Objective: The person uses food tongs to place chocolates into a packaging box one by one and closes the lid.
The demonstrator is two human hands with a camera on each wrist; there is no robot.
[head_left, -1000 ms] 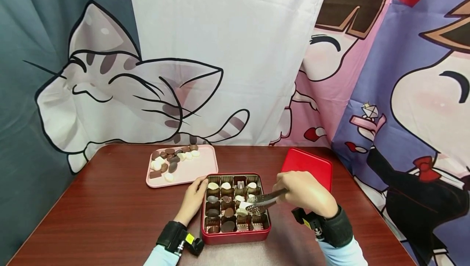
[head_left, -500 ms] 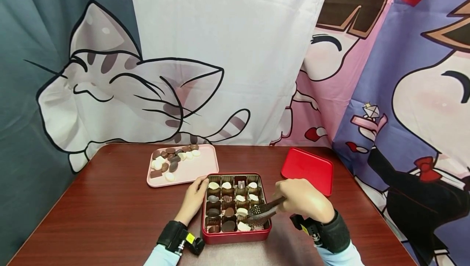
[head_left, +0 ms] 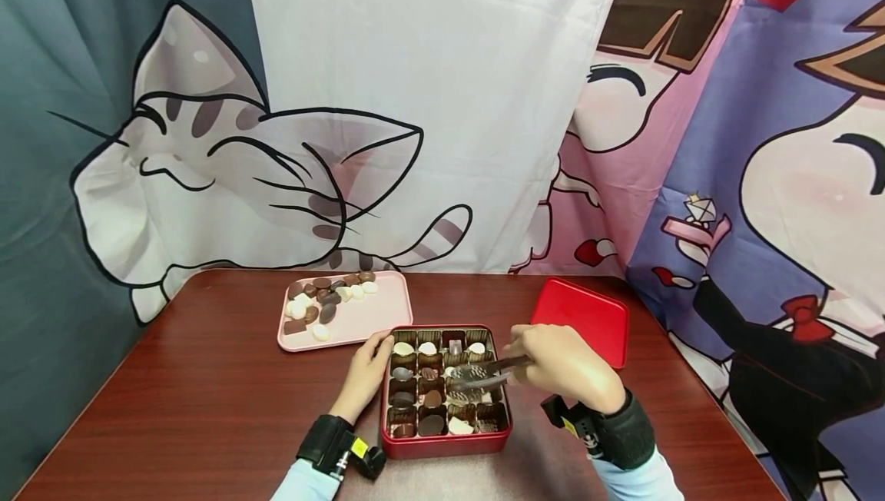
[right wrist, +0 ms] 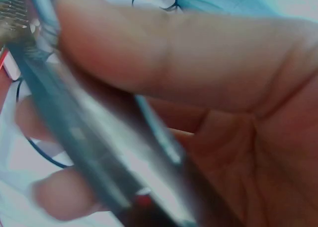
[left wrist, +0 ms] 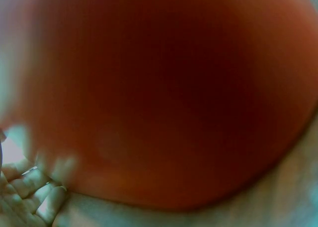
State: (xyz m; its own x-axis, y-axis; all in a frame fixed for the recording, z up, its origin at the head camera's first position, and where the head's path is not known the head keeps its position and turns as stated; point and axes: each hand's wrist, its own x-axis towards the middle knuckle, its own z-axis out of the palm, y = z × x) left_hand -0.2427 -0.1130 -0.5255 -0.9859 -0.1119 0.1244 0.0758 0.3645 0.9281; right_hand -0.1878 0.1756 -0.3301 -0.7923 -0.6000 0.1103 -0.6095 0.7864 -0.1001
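Note:
A red tin (head_left: 442,449) of chocolates, divided into gold-lined compartments, stands in the middle near the front. My left hand (head_left: 362,374) holds its left side, fingers at the upper-left corner; the tin's red wall (left wrist: 164,98) fills most of the left wrist view. My right hand (head_left: 563,363) grips dark tongs (head_left: 508,366), their handles (right wrist: 109,137) lying between thumb and fingers. The perforated tong ends reach over the tin's right half and hide several compartments. A white chocolate (head_left: 459,426) sits in the front row; dark chocolates (head_left: 432,425) fill compartments on the left.
A pink tray (head_left: 380,316) with several loose white and brown chocolates lies behind the tin to the left. Behind my right hand lies a red lid (head_left: 584,324). A curtain (head_left: 442,101) with printed cartoon figures hangs at the table's (head_left: 228,401) far edge.
A white chocolate was at the tong tips, then appeared in the front row's third compartment. The tongs have since moved up and left, back over the middle rows. My left hand stayed.

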